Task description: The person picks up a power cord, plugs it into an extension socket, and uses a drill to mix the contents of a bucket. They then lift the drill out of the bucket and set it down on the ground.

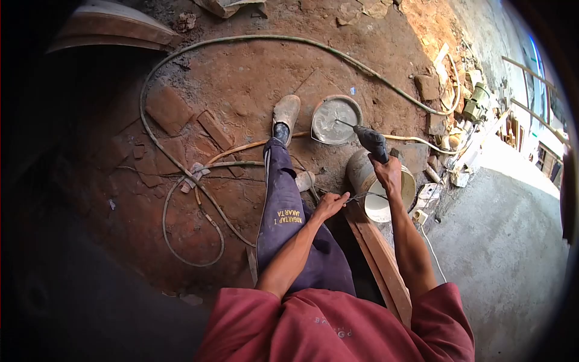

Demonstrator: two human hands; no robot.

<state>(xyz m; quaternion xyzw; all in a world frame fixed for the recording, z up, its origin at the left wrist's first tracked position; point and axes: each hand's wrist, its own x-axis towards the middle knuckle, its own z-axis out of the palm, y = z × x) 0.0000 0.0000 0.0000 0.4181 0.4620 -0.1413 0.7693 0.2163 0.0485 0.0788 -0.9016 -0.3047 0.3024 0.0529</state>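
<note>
A power drill is gripped in the right hand, whose fingers are wrapped around its handle. From the front of the drill, a thin rod is extended over a round bucket, and its far end is met by the wet grey mix inside. The bucket is set upright on the brown earth floor, just beyond the drill. By the left hand, held lower and nearer the body, a dark twisted cord is pinched between thumb and curled fingers; the cord is led toward the right forearm, behind which its course is hidden. Beneath that forearm, a larger white bucket is placed, partly covered by the arm, and whether anything is contained in it cannot be told. Wooden planks are laid beside the left leg and the white bucket. A shoe is planted just beside the mix bucket. Across the earth, a long greenish hose is looped, and an orange hose is crossed with it near the leg. At the far right, a green machine is positioned among rubble, near the grey concrete.
</note>
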